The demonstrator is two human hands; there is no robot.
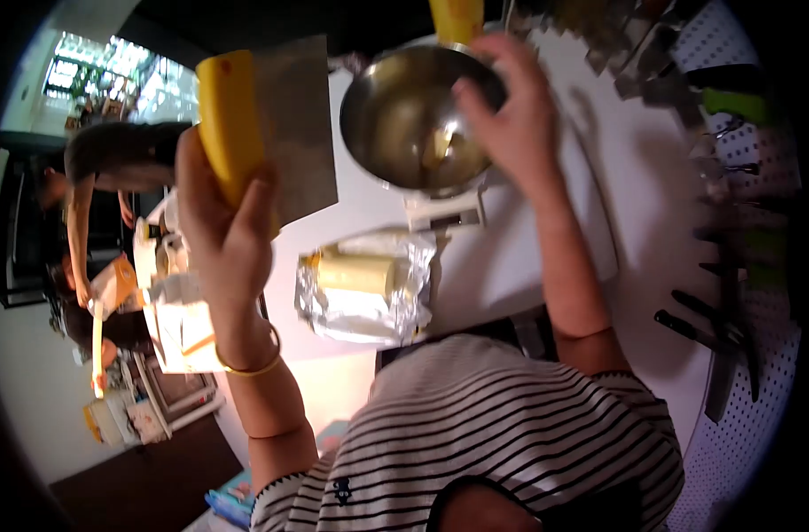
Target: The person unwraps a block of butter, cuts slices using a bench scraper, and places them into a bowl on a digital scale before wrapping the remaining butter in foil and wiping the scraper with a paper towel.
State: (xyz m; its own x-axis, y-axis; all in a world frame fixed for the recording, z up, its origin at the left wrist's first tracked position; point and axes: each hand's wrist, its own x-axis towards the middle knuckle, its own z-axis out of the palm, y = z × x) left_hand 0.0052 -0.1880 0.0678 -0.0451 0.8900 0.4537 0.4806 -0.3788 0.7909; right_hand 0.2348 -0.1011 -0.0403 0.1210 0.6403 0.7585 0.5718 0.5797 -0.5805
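My left hand (231, 208) is closed round the yellow handle of a scraper (289, 129), whose broad flat metal blade stands upright. At the right rim of a metal bowl (386, 115), my right hand (519, 115) is slightly blurred, its thumb over the inside and its fingers spread apart; whether it touches the rim is unclear. Small pale yellow pieces (441, 146) lie in the bowl. The bowl sits on a white scale (444, 210). Nearer to me, a pale yellow block (355, 275) rests on opened foil (360, 321).
A white table (502, 257) lies beneath the bowl and foil. Something yellow (457, 19) stands behind the bowl. Knives (710, 328) and other tools line the right side. At the left, another person (121, 160) reaches over a lit work surface (181, 337).
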